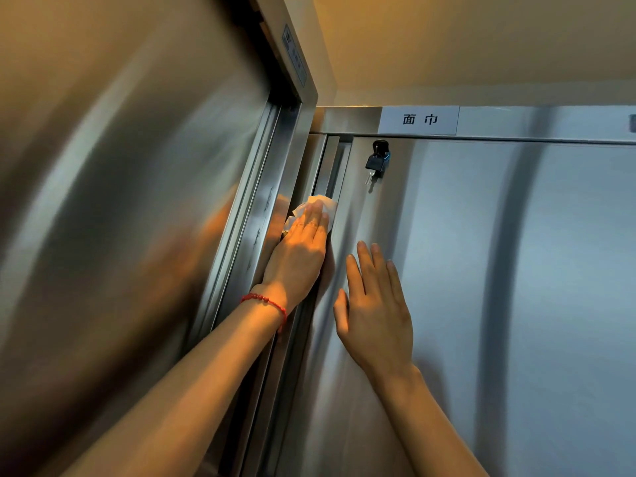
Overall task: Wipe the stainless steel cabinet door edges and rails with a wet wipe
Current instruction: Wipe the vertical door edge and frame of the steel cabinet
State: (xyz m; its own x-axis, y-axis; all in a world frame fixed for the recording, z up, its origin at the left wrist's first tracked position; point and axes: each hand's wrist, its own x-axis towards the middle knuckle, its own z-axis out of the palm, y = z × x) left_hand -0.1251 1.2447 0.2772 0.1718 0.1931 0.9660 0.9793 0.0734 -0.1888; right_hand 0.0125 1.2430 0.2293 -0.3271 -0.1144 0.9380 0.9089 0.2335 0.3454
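A white wet wipe [326, 205] lies against the vertical edge rail [333, 166] of the stainless steel cabinet door [481, 270]. My left hand [298, 256], with a red string bracelet on its wrist, presses the wipe onto that rail with straight fingers; most of the wipe is hidden under them. My right hand [373, 304] lies flat on the door face just right of the rail, fingers spread and straight, holding nothing.
A black key [377, 163] hangs from the lock near the door's top left corner. A white label [419, 119] sits on the top rail. A second steel door [120, 218] and its frame [261, 187] stand close on the left. The ceiling is just above.
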